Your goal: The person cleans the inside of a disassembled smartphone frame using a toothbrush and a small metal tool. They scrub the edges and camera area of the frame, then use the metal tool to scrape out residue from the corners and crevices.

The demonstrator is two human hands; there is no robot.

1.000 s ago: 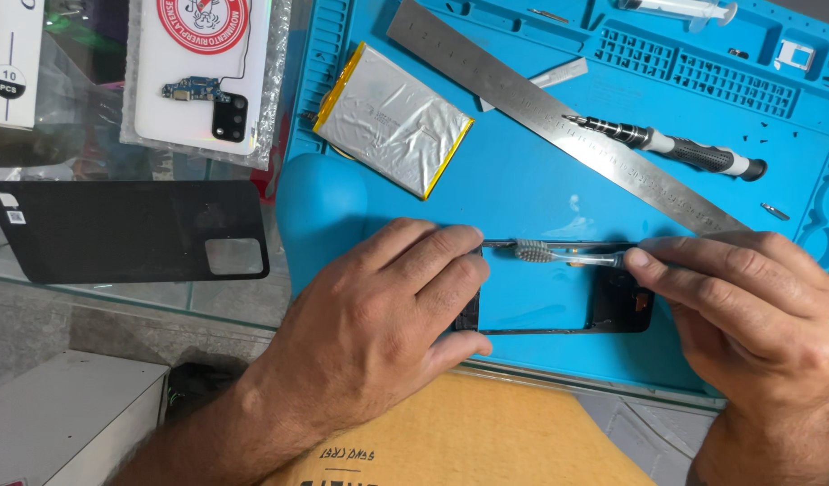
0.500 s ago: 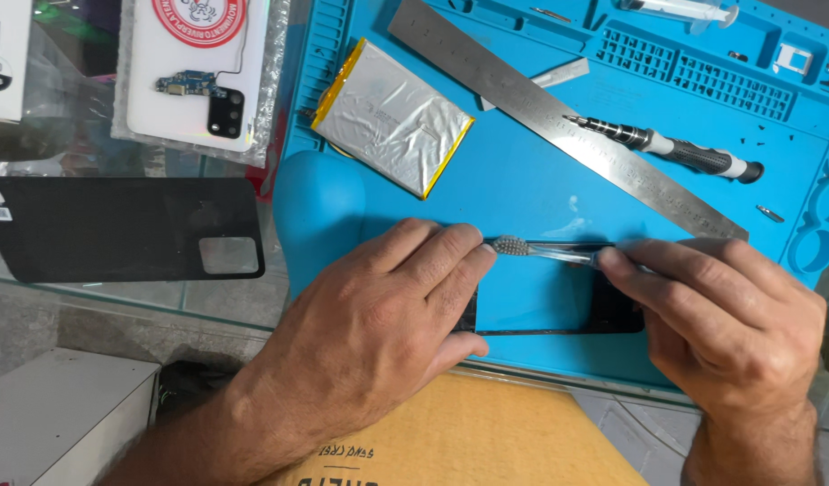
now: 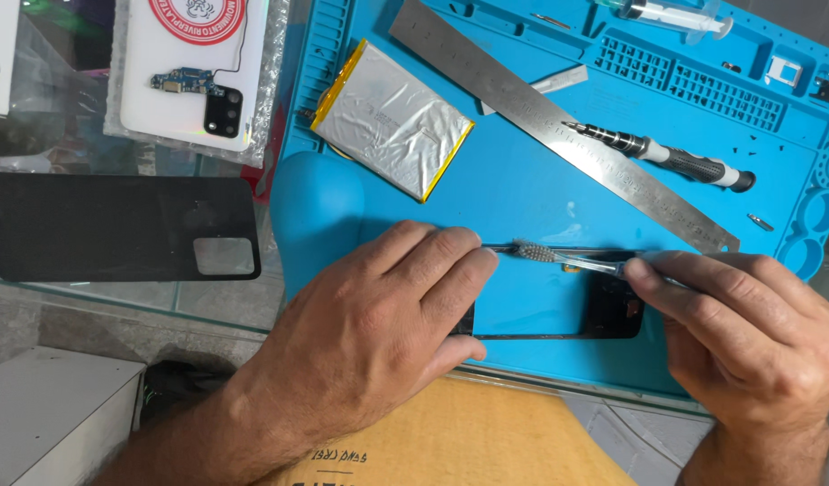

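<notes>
Head view: your left hand [image 3: 378, 333] lies flat, fingers spread and closed on nothing, pressing the black rectangular phone frame [image 3: 558, 333] onto the blue silicone repair mat [image 3: 522, 198]. Your right hand [image 3: 747, 342] pinches a clear-handled toothbrush [image 3: 567, 260], bristles on the frame's top edge. Steel ruler [image 3: 558, 121] and silver yellow-edged battery [image 3: 392, 117] lie beyond, well apart.

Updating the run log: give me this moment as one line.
left hand: flat on phone frame, holding it down | right hand: grips small brush, bristles on frame's top edge | surface: blue mat
</notes>
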